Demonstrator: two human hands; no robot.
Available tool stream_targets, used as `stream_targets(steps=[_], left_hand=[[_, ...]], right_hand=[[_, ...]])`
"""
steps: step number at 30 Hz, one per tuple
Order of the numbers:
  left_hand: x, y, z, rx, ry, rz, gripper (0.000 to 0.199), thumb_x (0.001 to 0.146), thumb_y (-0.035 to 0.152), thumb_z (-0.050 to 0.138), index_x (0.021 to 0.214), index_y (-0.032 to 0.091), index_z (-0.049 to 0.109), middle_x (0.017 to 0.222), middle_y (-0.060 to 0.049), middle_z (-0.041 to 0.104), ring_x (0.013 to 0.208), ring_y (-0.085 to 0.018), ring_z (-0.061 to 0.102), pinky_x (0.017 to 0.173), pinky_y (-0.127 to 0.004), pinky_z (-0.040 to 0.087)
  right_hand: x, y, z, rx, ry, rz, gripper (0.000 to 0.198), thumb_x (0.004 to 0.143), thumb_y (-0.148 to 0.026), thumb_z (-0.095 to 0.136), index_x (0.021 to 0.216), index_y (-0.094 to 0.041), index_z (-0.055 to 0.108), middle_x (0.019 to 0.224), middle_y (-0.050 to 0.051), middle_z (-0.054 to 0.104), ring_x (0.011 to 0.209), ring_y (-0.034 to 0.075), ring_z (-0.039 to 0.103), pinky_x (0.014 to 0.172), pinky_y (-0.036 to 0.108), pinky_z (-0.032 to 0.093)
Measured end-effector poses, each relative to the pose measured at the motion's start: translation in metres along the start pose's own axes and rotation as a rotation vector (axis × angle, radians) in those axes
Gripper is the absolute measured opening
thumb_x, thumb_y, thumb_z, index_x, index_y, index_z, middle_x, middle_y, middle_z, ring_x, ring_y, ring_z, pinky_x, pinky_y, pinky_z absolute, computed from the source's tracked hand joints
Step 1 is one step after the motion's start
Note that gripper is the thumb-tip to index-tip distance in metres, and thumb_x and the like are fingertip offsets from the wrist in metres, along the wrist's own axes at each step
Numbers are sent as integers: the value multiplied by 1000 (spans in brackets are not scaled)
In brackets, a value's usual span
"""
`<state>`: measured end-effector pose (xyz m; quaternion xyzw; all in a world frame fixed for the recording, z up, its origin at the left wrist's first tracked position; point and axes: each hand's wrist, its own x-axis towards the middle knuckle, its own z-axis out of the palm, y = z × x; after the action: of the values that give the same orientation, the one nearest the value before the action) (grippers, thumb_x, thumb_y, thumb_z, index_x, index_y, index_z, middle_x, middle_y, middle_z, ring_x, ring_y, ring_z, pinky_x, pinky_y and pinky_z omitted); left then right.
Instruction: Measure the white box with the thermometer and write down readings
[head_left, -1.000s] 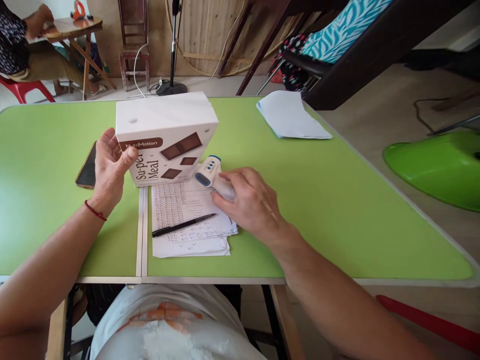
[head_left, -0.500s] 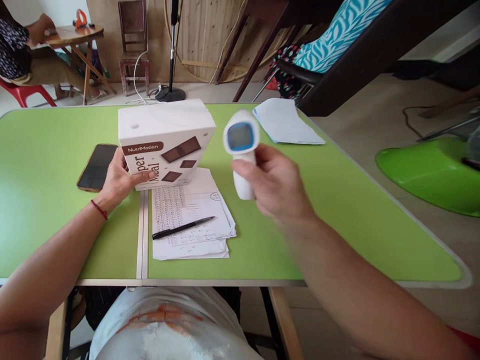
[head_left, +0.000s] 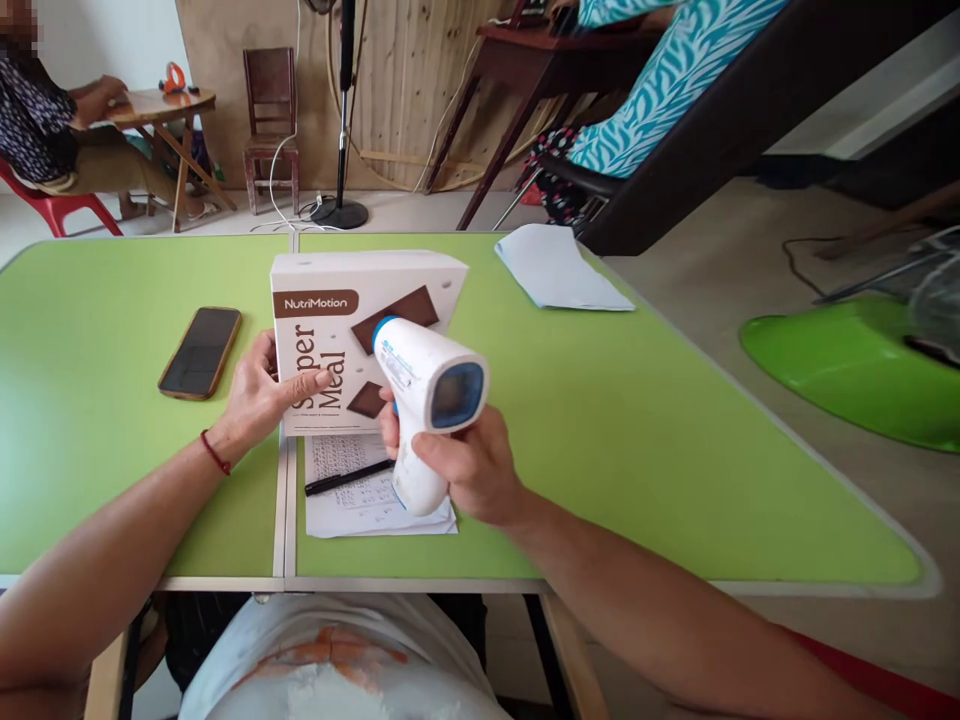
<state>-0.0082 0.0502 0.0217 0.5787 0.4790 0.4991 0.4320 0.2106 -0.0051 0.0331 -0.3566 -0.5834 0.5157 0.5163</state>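
My left hand (head_left: 262, 395) grips the left side of a white and brown NutriMotion box (head_left: 311, 345), thumb across its front. The box is held up above the green table, its printed face toward me. In my right hand (head_left: 472, 460) is a white infrared thermometer (head_left: 424, 370), gripped by its handle. Its blue-rimmed screen faces me and its nose points at the box front, overlapping it; whether they touch I cannot tell. Under the box lie written paper sheets (head_left: 345, 515) with a black pen (head_left: 349, 477) on them, both partly hidden.
A phone (head_left: 201, 352) lies left of the box on the green table (head_left: 637, 470). White papers (head_left: 559, 265) rest near the far right edge. A green chair (head_left: 847, 370) stands to the right. Two people sit beyond, one at a round wooden table (head_left: 154, 105).
My right hand has brought the thermometer left and down, turning its nose toward the box. The box has shifted right, with its printed face turned more toward me.
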Motion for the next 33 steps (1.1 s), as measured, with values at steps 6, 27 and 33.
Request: stream_targets(steps=[6,27,33], left_hand=[[-1,-6,1,34,-19,-33,70,57,59,94,107,18,66,103,-10,74,92,-28,69,77,-42,57],[1,4,0,5,-133,-32,68,60,53,95,109,18,64,110,-11,76,100,-31,72,84,-45,58],[0,11,1,5,-161,-27,69,61,56,93,108,16,63,103,-10,75,91,-28,70,77,-41,57]], right_hand=[[-3,1,0,-57,27,-3,15,69,-31,71,74,-23,59,64,-1,60,59,17,55,55,34,47],[0,5,1,-47,-34,69,22,75,-39,74,69,-23,60,62,-1,57,60,16,53,56,34,47],[-1,6,0,-58,-33,55,21,76,-38,72,70,-23,59,64,0,58,61,17,55,58,36,47]])
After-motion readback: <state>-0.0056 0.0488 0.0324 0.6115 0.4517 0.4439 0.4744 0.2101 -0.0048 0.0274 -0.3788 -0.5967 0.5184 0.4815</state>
